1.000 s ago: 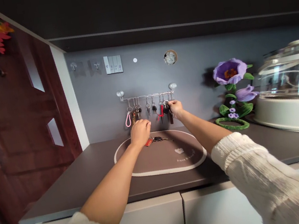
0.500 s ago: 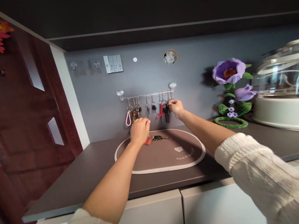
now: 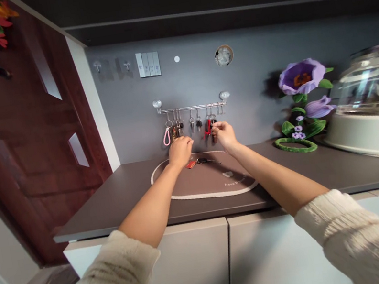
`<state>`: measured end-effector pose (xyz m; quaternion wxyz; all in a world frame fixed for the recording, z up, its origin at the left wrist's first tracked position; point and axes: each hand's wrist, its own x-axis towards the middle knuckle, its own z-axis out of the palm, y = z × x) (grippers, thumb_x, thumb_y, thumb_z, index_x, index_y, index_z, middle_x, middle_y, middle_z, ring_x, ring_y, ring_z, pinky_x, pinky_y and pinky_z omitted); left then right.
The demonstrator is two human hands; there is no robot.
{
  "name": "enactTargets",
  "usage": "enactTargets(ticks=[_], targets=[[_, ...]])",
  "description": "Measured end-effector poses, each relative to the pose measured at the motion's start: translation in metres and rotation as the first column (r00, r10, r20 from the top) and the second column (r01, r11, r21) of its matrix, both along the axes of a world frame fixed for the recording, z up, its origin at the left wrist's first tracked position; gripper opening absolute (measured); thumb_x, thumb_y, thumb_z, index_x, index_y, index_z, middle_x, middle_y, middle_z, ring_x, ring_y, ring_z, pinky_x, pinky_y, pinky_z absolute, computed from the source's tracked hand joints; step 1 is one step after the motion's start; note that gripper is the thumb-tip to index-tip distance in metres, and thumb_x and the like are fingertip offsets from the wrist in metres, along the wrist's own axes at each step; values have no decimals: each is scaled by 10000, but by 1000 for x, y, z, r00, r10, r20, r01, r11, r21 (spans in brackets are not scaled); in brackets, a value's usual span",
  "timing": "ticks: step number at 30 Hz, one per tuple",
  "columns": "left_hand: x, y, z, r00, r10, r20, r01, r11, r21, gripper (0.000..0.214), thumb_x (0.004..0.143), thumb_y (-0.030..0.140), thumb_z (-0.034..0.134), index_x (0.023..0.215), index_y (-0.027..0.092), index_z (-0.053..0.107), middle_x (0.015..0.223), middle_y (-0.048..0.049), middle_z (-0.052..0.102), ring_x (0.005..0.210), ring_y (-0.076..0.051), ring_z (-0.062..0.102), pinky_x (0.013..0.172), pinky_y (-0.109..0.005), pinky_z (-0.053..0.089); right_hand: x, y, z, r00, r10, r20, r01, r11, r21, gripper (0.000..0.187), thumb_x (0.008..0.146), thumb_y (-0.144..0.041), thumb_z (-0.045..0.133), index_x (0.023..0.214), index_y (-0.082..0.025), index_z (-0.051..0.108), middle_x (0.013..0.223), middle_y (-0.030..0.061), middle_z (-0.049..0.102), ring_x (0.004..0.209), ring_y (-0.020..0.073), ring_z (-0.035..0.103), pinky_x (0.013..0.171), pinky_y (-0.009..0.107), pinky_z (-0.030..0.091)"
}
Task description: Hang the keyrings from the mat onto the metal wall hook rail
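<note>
A clear hook rail (image 3: 191,108) on the grey wall carries several bunches of keys, among them a pink strap (image 3: 167,136) at the left and a red cord (image 3: 208,130) at the right. My right hand (image 3: 225,136) is at the right-hand bunch, thumb and fingers pinched on dark keys (image 3: 214,138) that they partly cover. Lower left, in front of the hanging keys, is my left hand (image 3: 180,152), its fingers curled; whatever they hold is hidden. Below, a loose key set (image 3: 203,160) with a red tag (image 3: 191,164) lies on the brown mat (image 3: 211,184).
The mat rests on a dark counter (image 3: 111,194) above white cabinet doors (image 3: 187,258). At right stand a purple flower ornament (image 3: 301,77) and a white appliance with a clear cover (image 3: 372,130). A dark shelf overhangs the top, and a red-brown door (image 3: 54,184) is at left.
The view has shifted, so the scene sits higher and slightly to the right. My right hand has come a little lower from the rail's right end, baring empty hooks, and remains at the dark keys.
</note>
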<state>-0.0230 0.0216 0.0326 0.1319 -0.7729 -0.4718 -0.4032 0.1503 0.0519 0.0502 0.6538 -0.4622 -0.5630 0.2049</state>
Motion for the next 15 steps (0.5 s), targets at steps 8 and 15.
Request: enactTargets(ticks=[8, 15], targets=[[-1, 1, -4, 999, -17, -46, 13, 997, -80, 240, 839, 262, 407, 873, 179, 629, 890, -68, 625, 863, -171, 540, 778, -280, 393, -6, -19, -38, 920, 224, 322, -191, 973, -132, 110, 657, -162, 601, 767, -157, 598, 692, 2, 607, 609, 90, 517, 644, 223, 411], [-2, 5, -8, 997, -18, -82, 7, 991, -133, 221, 825, 250, 430, 850, 175, 636, 904, -66, 634, 851, -170, 548, 768, -281, 399, -6, -8, -48, 720, 272, 638, -211, 962, -171, 150, 668, -172, 621, 813, -185, 660, 706, -8, 633, 593, 94, 509, 639, 220, 386]])
